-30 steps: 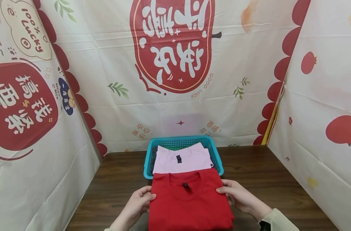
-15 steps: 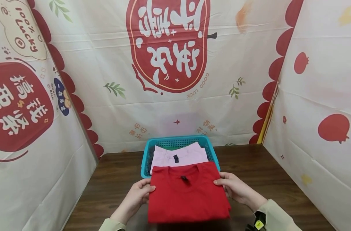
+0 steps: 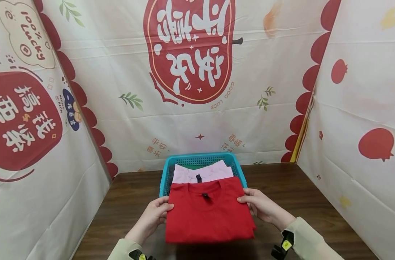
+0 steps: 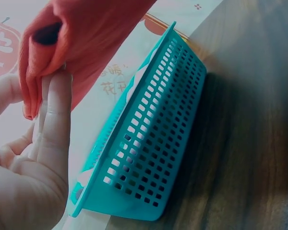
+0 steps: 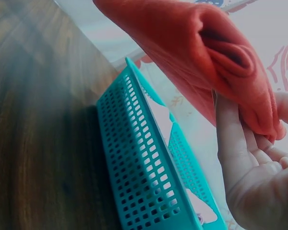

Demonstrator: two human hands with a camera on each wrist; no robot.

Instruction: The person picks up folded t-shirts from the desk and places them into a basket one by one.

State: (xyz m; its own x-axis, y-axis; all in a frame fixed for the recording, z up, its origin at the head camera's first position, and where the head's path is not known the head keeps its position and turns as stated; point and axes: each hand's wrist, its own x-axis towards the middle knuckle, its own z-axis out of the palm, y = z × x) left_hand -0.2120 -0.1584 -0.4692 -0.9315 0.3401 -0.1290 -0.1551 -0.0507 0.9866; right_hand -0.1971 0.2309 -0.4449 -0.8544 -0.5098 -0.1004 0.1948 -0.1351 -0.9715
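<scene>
A folded red T-shirt (image 3: 210,216) with a dark neck label is held up between both hands, above the table and partly in front of the basket. My left hand (image 3: 153,216) pinches its left edge, thumb on top and fingers beneath. At the opposite edge, my right hand (image 3: 265,206) grips the shirt the same way. Both wrist views show the folded layers of the red cloth between thumb and fingers. Behind it, a folded pale pink T-shirt (image 3: 200,173) lies in the turquoise basket (image 3: 165,180); its lower part is hidden by the red shirt.
The basket stands on a dark wood table (image 3: 282,187) near its back edge. A bit of green cloth (image 3: 194,167) shows behind the pink shirt. Printed white fabric walls (image 3: 249,126) close off the back and both sides.
Both hands have carried the red T-shirt up and forward toward the basket, so it covers more of the pink shirt and the basket's front. The view has shifted slightly.
</scene>
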